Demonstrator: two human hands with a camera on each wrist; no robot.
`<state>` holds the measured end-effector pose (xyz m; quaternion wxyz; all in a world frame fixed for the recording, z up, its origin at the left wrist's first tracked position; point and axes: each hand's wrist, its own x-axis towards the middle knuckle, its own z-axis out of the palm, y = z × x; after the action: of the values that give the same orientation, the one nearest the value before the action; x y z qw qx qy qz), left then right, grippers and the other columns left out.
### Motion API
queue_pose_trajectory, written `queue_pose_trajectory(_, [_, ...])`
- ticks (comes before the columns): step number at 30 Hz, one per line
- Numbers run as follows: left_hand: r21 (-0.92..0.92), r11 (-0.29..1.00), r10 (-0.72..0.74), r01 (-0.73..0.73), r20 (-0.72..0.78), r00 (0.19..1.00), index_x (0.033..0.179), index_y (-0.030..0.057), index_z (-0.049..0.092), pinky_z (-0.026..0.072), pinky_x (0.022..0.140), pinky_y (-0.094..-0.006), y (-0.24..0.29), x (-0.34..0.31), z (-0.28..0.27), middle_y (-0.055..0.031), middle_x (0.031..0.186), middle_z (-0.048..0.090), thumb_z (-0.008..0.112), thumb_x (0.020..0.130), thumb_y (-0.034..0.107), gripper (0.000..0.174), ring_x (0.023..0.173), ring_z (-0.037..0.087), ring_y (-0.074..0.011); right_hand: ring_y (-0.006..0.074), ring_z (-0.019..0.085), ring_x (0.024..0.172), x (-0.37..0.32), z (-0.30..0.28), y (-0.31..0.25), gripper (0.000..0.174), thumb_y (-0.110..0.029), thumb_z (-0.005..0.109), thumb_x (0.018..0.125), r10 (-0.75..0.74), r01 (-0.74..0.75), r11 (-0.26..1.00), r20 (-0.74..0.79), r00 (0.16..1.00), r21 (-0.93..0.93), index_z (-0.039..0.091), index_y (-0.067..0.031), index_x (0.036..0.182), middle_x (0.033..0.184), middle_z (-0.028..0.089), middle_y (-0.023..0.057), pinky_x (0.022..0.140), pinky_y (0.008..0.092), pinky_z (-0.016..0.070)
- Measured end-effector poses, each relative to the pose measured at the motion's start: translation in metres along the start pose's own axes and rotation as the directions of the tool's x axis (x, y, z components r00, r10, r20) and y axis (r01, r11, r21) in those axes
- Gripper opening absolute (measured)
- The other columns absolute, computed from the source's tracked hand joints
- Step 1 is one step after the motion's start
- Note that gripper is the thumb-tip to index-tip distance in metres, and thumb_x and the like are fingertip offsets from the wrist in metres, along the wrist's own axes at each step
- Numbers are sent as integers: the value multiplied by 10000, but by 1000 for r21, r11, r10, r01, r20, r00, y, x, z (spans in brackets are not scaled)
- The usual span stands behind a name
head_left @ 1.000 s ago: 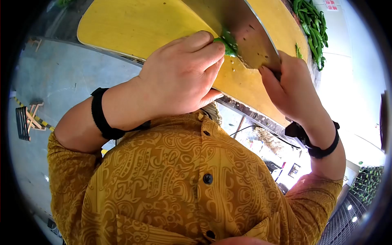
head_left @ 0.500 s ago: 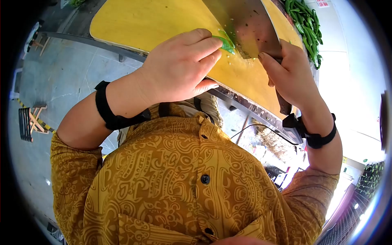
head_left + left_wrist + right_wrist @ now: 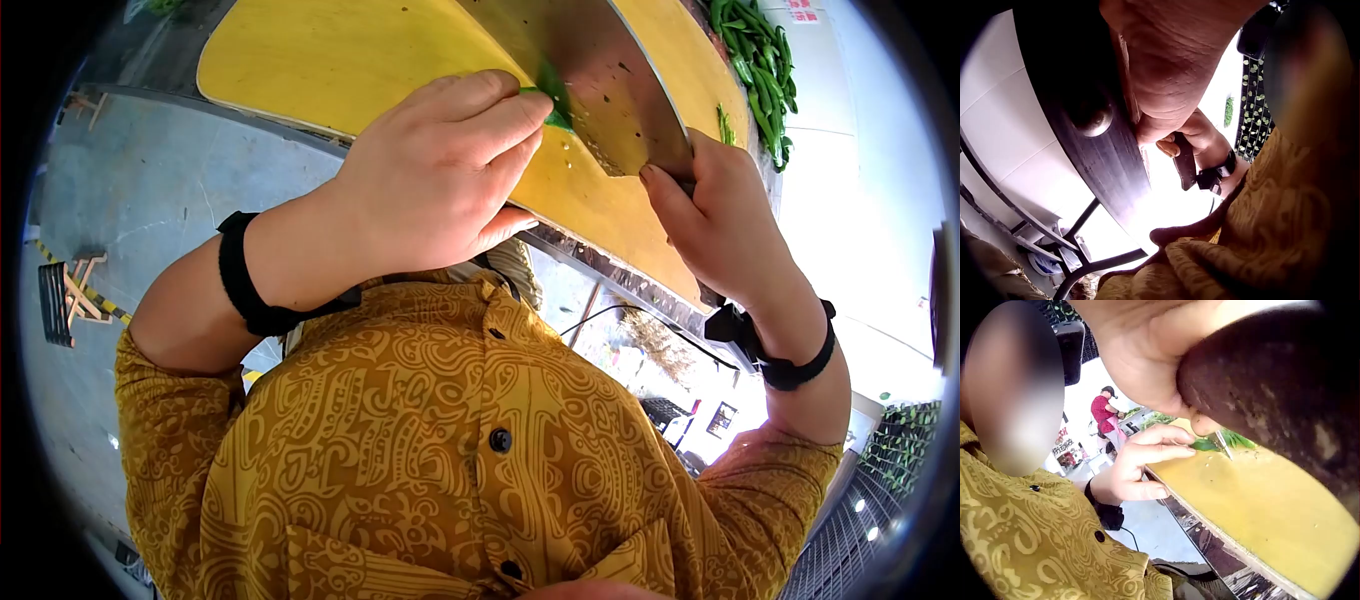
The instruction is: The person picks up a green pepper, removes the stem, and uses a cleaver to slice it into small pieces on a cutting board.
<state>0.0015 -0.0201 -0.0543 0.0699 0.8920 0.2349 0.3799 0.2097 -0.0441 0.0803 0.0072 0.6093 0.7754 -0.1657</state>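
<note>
On the yellow cutting board (image 3: 320, 70), my left hand (image 3: 440, 170) holds a green pepper (image 3: 555, 110) under its fingertips. My right hand (image 3: 730, 205) grips a cleaver (image 3: 620, 90) whose broad blade stands right against the pepper's end, hiding part of it. The dark cleaver handle (image 3: 1260, 387) fills much of the right wrist view. There, the pepper's cut green pieces (image 3: 1238, 439) lie beyond the thin blade edge. In the left wrist view, the underside of my left hand (image 3: 1166, 75) covers the pepper.
A pile of whole green peppers (image 3: 765, 80) lies past the board's right side. A few small green bits (image 3: 725, 125) sit near the board's right edge. Another person in a red shirt (image 3: 1102, 409) stands in the background. A folding stool (image 3: 70, 300) is on the floor at left.
Half a second ago the blade was drawn off the pepper, showing a gap; now the cleaver is back against it. My left hand keeps its hold, and the head view has shifted slightly.
</note>
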Motion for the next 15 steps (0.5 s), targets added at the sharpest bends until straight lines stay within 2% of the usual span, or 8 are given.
queue_pose_trajectory(4, [-16, 1000, -14, 14, 3, 1000, 1087, -39, 623, 496, 897, -388, -1, 0, 1, -128, 1195, 566, 806, 632, 294, 593, 1076, 554, -293, 399, 572, 589, 2, -7, -3, 162, -99, 565, 847, -12, 13, 1000, 44, 999, -26, 546, 55, 798, 634, 574, 217, 561, 439, 451])
queue_pose_trajectory(7, [-16, 1000, -23, 23, 12, 1000, 1085, -40, 622, 498, 892, -386, 0, 0, -1, -130, 1179, 573, 788, 649, 313, 585, 1076, 555, -297, 380, 575, 577, 2, -13, 1, 151, -98, 574, 851, -46, 46, 999, 0, 999, -1, 556, 48, 818, 627, 571, 202, 549, 427, 448])
queue_pose_trajectory(11, [-30, 999, -31, 32, 33, 999, 1087, -41, 622, 500, 888, -383, 0, 2, -1, -130, 1174, 575, 775, 651, 318, 585, 1073, 559, -299, 371, 575, 566, -3, -15, 7, 124, -86, 593, 847, 21, -21, 999, -4, 1000, 39, 572, 35, 867, 620, 572, 186, 541, 414, 449])
queue_pose_trajectory(14, [-31, 999, -32, 33, 29, 999, 1081, -45, 625, 503, 885, -382, 0, 2, -2, -130, 1168, 578, 775, 644, 310, 583, 1071, 562, -300, 370, 573, 555, -1, -12, -1, 109, -67, 591, 848, 45, -49, 996, 59, 997, 75, 564, 37, 857, 616, 574, 185, 524, 414, 441])
queue_pose_trajectory(15, [-37, 999, -37, 38, 25, 999, 1078, -46, 626, 503, 884, -382, 0, 2, -2, -130, 1166, 579, 776, 641, 307, 582, 1072, 562, -300, 369, 572, 550, 0, -11, 0, 106, -63, 589, 849, 12, -15, 998, 54, 998, 63, 560, 39, 849, 612, 573, 186, 519, 414, 438])
